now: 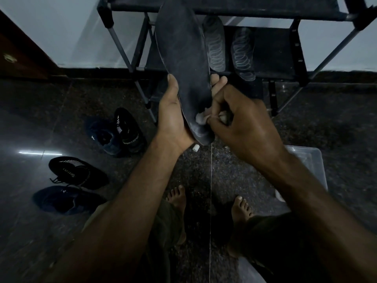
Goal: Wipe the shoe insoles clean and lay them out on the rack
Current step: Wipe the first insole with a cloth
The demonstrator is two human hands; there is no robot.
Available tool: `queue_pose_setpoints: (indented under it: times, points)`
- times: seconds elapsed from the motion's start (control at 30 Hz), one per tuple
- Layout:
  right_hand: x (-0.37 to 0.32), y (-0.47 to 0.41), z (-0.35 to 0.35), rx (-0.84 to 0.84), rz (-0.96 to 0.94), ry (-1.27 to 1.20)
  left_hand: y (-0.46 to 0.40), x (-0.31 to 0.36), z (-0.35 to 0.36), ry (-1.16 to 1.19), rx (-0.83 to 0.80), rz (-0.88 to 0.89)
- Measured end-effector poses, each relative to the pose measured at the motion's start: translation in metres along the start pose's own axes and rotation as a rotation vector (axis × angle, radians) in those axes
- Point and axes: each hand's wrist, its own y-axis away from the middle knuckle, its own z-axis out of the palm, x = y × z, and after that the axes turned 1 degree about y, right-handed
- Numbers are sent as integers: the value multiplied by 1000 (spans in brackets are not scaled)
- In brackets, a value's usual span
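At frame centre, the left hand (173, 117) grips an insole (183, 64) while the right hand (238, 119) pinches a cloth (202, 119) against it.

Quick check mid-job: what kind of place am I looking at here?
Probably a home entryway or hallway: a shoe rack against the wall, sneakers on the polished stone floor, a wooden door at left.
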Motion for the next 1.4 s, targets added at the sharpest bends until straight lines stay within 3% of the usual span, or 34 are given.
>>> queue_pose_setpoints:
  times: [0.1,0.33,0.57,0.8,1.0,1.1,1.23,1.4]
  points:
    - [-7,1,3,-90,-25,-49,2,-2,1,11,16,44]
    - [2,-1,8,132,-63,88,0,-8,0,30,-21,-56]
    - [-6,0,4,-82,-180,74,-1,-8,-1,-25,21,53]
    - [0,-1,11,128,-178,213,1,-10,0,-62,-21,-12]
    - [-8,0,4,-100,-207,55,0,-9,-1,-56,27,66]
    - [-7,1,11,10,-174,36,1,-11,-1,-47,-8,27]
    - [0,-1,10,123,-177,230,-1,-11,-3,-46,-13,-3]
    - [-9,-1,2,-120,-235,105,-2,-9,-6,-50,29,70]
